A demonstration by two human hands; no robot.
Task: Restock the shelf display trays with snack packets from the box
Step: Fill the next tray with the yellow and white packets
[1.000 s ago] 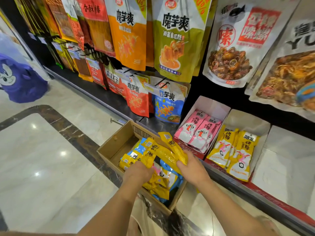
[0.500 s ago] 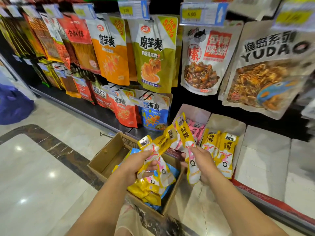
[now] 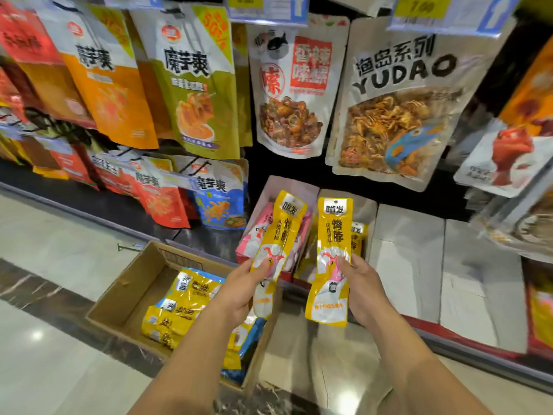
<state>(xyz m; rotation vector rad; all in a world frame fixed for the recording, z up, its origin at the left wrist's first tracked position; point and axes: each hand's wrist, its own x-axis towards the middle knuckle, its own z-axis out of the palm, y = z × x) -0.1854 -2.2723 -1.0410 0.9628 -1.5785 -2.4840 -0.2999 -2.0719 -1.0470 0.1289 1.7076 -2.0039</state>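
Note:
My left hand (image 3: 244,287) grips a long yellow snack packet (image 3: 279,235) upright, in front of the display tray with pink packets (image 3: 294,188). My right hand (image 3: 360,290) grips a second yellow snack packet (image 3: 330,259), held upright before the tray with yellow packets (image 3: 363,205). Both packets hang in the air, apart from each other, short of the trays. Below my left arm sits the open cardboard box (image 3: 131,283) on the floor, holding several yellow and blue packets (image 3: 179,307).
Large snack bags (image 3: 191,85) hang on pegs above the trays. White upturned trays (image 3: 407,250) stand to the right on the low shelf, whose red front edge (image 3: 466,336) runs rightward. Pale marble floor (image 3: 45,241) stretches to the left of the box.
Both hands rose from the box, each holding a yellow packet, and turned them upright in front of the trays. The view lifted toward the shelf.

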